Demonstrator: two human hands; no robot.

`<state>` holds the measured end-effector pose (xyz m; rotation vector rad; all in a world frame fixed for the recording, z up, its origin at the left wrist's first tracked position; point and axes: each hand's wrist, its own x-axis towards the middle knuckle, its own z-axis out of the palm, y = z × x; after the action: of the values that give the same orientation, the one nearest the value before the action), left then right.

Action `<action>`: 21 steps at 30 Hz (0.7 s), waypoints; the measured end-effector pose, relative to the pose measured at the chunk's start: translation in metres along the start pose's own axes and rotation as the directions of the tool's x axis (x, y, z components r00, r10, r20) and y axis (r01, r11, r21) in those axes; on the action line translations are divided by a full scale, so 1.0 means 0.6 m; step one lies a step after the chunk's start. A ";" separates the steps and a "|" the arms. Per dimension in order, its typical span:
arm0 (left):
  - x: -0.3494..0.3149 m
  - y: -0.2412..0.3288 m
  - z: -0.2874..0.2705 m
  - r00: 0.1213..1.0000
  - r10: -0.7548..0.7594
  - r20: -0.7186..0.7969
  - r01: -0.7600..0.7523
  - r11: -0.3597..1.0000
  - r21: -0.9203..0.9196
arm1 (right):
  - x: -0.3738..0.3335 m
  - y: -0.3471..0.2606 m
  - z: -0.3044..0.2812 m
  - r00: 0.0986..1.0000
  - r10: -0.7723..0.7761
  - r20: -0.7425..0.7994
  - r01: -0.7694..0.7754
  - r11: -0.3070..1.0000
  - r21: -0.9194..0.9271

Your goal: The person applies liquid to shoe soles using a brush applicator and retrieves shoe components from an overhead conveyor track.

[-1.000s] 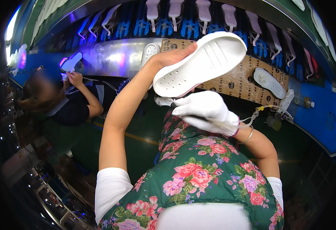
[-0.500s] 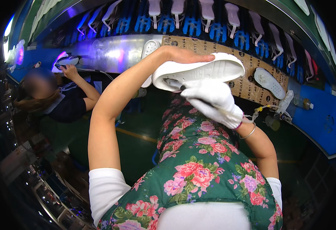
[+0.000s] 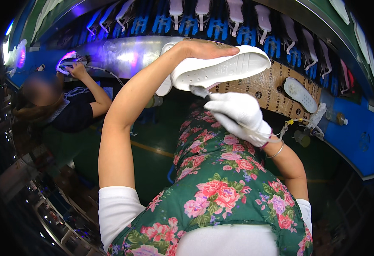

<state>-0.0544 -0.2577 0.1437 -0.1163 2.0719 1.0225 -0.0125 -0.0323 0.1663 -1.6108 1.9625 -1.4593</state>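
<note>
My left hand [image 3: 210, 50] is bare and grips a white shoe sole [image 3: 234, 70] by its far rim, the thumb side lying along the edge. The sole is held up and tilted, so its hollow inside with small round dents faces me. In my right hand [image 3: 236, 112], which wears a white glove, is a brush [image 3: 200, 91] with a dark handle end and greyish bristles. The brush tip sits just at the near rim of the sole's heel; whether it touches I cannot tell. A clear tube [image 3: 276, 137] runs along the right wrist.
A printed cardboard sheet [image 3: 276, 91] covers the bench, bearing a pale insole-shaped sole [image 3: 300, 94]. Another white sole [image 3: 165, 86] lies behind my left forearm. Pink-white shoe parts [image 3: 234, 12] hang on a rack with blue holders. A small bottle [image 3: 342, 119] stands right; a co-worker [image 3: 78, 102] handles a shoe at left.
The brush has come out of the sole's heel hollow to its near rim. My left hand has raised and tipped the sole slightly away. The co-worker's hands have shifted on their shoe.
</note>
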 end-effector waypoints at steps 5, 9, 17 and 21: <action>-0.012 -0.017 -0.001 0.999 -0.033 -0.019 0.027 0.965 -0.261 | -0.004 -0.006 0.011 0.981 0.177 -0.073 -0.154 0.954 0.256; 0.001 -0.060 0.033 0.983 0.153 -0.097 -0.160 0.477 -0.864 | 0.000 -0.012 -0.027 0.707 0.699 -0.111 -0.449 0.564 0.693; 0.032 -0.068 0.164 0.873 0.228 -0.432 -0.449 0.026 -0.893 | 0.024 0.034 -0.077 0.814 0.399 -0.422 -0.382 0.915 0.129; 0.018 -0.076 0.195 0.861 0.301 -0.410 -0.399 -0.101 -0.911 | 0.023 0.040 -0.090 0.904 0.351 -0.245 -0.339 0.936 0.093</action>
<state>0.0295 -0.2034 0.0670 -0.3259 0.8685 2.7855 -0.0695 -0.0167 0.1794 -1.0200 2.1897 -1.6141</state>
